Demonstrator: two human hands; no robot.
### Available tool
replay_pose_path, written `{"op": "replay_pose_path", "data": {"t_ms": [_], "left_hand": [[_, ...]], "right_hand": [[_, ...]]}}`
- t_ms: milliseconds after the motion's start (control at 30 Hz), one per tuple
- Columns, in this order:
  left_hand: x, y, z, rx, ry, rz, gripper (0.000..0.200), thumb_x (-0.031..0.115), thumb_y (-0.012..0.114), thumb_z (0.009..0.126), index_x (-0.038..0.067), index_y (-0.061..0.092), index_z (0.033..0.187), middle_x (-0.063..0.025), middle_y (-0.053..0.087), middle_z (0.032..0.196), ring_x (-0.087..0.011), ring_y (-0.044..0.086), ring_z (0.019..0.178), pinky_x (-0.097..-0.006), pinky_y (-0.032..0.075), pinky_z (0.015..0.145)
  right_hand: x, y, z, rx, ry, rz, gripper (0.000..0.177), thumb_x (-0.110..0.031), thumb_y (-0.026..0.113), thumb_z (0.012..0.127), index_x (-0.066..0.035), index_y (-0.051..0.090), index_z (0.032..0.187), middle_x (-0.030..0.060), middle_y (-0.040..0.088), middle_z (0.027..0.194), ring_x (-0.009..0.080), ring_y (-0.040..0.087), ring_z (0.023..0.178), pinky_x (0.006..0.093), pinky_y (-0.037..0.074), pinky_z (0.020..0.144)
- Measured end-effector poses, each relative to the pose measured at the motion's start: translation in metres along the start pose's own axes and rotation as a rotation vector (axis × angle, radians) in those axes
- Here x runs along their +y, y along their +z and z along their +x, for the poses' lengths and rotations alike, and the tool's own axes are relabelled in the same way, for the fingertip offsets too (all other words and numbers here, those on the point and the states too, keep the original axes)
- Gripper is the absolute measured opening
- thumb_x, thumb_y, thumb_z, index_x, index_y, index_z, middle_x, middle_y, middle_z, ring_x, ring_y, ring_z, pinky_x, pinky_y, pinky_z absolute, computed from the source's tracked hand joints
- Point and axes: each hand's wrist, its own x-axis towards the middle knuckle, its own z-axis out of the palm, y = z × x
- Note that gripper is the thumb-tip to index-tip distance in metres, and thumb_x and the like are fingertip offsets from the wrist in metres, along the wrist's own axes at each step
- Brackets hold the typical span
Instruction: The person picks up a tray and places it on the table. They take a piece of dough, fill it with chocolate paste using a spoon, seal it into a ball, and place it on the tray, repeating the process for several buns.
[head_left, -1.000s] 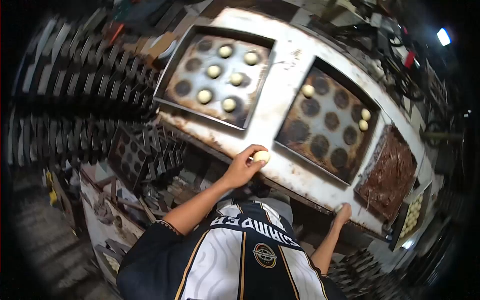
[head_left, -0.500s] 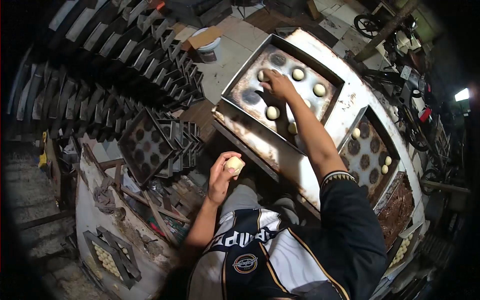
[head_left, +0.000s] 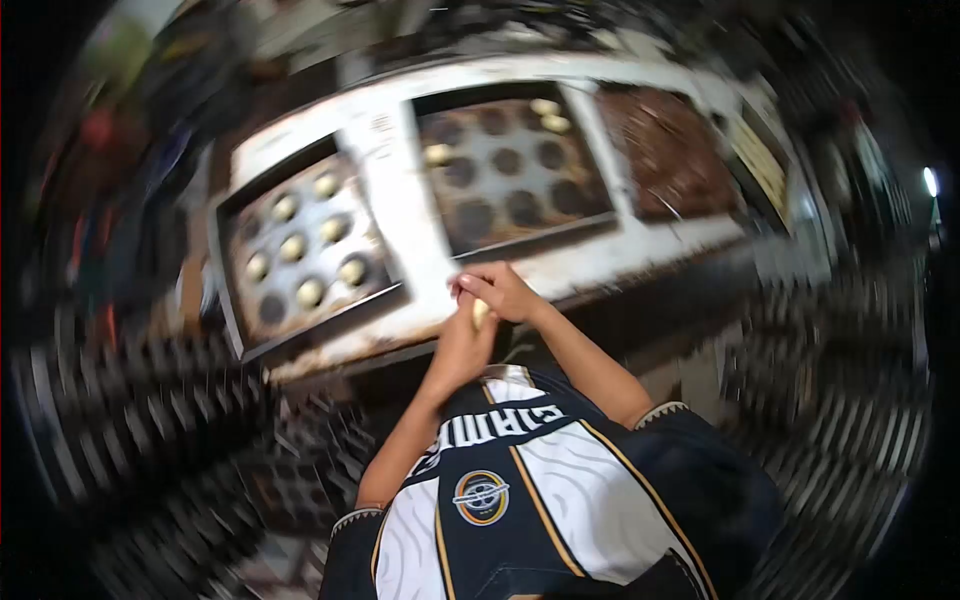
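Note:
My two hands meet in front of my chest, at the near edge of the table. A pale dough ball (head_left: 481, 314) shows between them, mostly covered by fingers. My left hand (head_left: 464, 348) is closed around it from below, and my right hand (head_left: 503, 290) cups over the top with bent fingers touching it. To the left, a dark-rimmed baking tray (head_left: 392, 290) holds several round dough pieces (head_left: 292, 247), spaced apart on its stained surface. Straight ahead lies a second baking tray (head_left: 500, 243) with a few dough pieces near its left side and far right corner.
A slab of brown, paste-like material (head_left: 665, 155) sits right of the second tray. Beyond it, a narrow tray of pale pieces (head_left: 762, 160) stands at the table's right end. The white table (head_left: 400, 185) runs across the view. Stacked metal trays (head_left: 820, 370) blur at right.
My view has swung to the right. My right hand has left the dough piece on the left tray and joined my left hand at the dough ball.

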Motion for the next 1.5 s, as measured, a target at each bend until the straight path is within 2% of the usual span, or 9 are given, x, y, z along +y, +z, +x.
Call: {"op": "replay_pose_path", "data": {"t_ms": [100,167,233,367,667,967,1167,1300,1500], "left_hand": [[-0.020,0.033,0.041,-0.302,0.042,-0.124,0.027,0.013,0.063,0.107,0.001,0.057,0.130,-0.0102,0.071,0.107,-0.0149,0.070,0.091,-0.0301,0.058,0.081],[0.004,0.054,0.053,-0.351,-0.188,-0.400,0.020,0.017,0.060,0.109,0.005,0.058,0.125,-0.0101,0.071,0.107,-0.0144,0.070,0.092,-0.0293,0.059,0.079],[0.035,0.073,0.068,-0.372,-0.472,-0.592,0.020,0.020,0.059,0.110,0.006,0.059,0.123,-0.0092,0.072,0.107,-0.0139,0.070,0.091,-0.0284,0.059,0.077],[0.056,0.122,0.113,-0.474,-0.214,-0.105,0.022,0.025,0.061,0.109,0.009,0.057,0.124,-0.0092,0.074,0.108,-0.0137,0.070,0.092,-0.0239,0.055,0.072],[0.100,0.213,0.165,-0.334,-0.265,-0.241,0.034,0.020,0.067,0.106,0.004,0.060,0.136,-0.0065,0.073,0.111,-0.0137,0.069,0.103,-0.0289,0.054,0.091],[0.081,0.225,0.166,-0.096,-0.312,-0.352,0.038,0.020,0.070,0.105,0.005,0.059,0.138,-0.0046,0.071,0.108,-0.0123,0.067,0.099,-0.0285,0.060,0.084],[0.107,0.230,0.183,0.004,-0.197,-0.424,0.032,0.023,0.069,0.105,0.004,0.066,0.131,-0.0072,0.073,0.113,-0.0118,0.067,0.101,-0.0275,0.054,0.087],[0.114,0.241,0.199,0.022,-0.182,-0.340,0.028,0.022,0.068,0.106,0.003,0.068,0.126,-0.0061,0.073,0.112,-0.0117,0.067,0.097,-0.0276,0.055,0.085],[0.141,0.273,0.224,-0.081,-0.051,-0.148,0.034,0.018,0.080,0.096,0.006,0.069,0.125,-0.0005,0.070,0.101,-0.0075,0.064,0.088,-0.0233,0.053,0.077]], "right_hand": [[-0.035,-0.107,-0.051,0.632,-0.436,-0.925,0.018,-0.010,0.072,0.092,-0.001,0.075,0.107,0.0127,0.070,0.095,0.0310,0.067,0.096,0.0450,0.049,0.099],[-0.023,-0.182,-0.083,1.264,-0.447,-1.024,0.012,-0.008,0.073,0.088,-0.002,0.072,0.099,0.0164,0.063,0.109,0.0361,0.061,0.108,0.0477,0.046,0.101],[-0.013,-0.254,-0.123,1.645,0.055,-1.312,0.018,-0.003,0.073,0.086,-0.001,0.065,0.102,0.0210,0.059,0.128,0.0380,0.056,0.116,0.0501,0.047,0.098],[0.056,-0.376,-0.150,1.335,0.396,-0.673,0.026,-0.003,0.065,0.093,-0.003,0.059,0.118,0.0274,0.061,0.123,0.0482,0.060,0.118,0.0563,0.050,0.096],[0.005,-0.459,-0.104,0.566,0.336,-1.566,0.012,-0.012,0.058,0.097,-0.006,0.069,0.096,0.0214,0.072,0.093,0.0378,0.076,0.085,0.0458,0.062,0.068],[0.019,-0.510,-0.140,0.236,0.090,-1.321,0.034,-0.003,0.058,0.092,-0.010,0.076,0.120,0.0165,0.067,0.097,0.0388,0.072,0.094,0.0504,0.058,0.084],[0.029,-0.548,-0.115,-0.022,0.342,-1.169,0.029,-0.003,0.058,0.089,-0.003,0.078,0.111,0.0242,0.073,0.095,0.0445,0.070,0.097,0.0506,0.057,0.087],[0.035,-0.582,-0.086,-0.223,0.337,-0.868,0.024,-0.006,0.066,0.088,0.003,0.076,0.108,0.0200,0.079,0.097,0.0380,0.076,0.094,0.0462,0.059,0.085],[0.003,-0.565,-0.109,0.048,0.805,-0.141,0.021,-0.014,0.069,0.099,-0.006,0.076,0.117,-0.0061,0.062,0.076,0.0042,0.039,0.053,0.0228,0.032,0.045]]}}
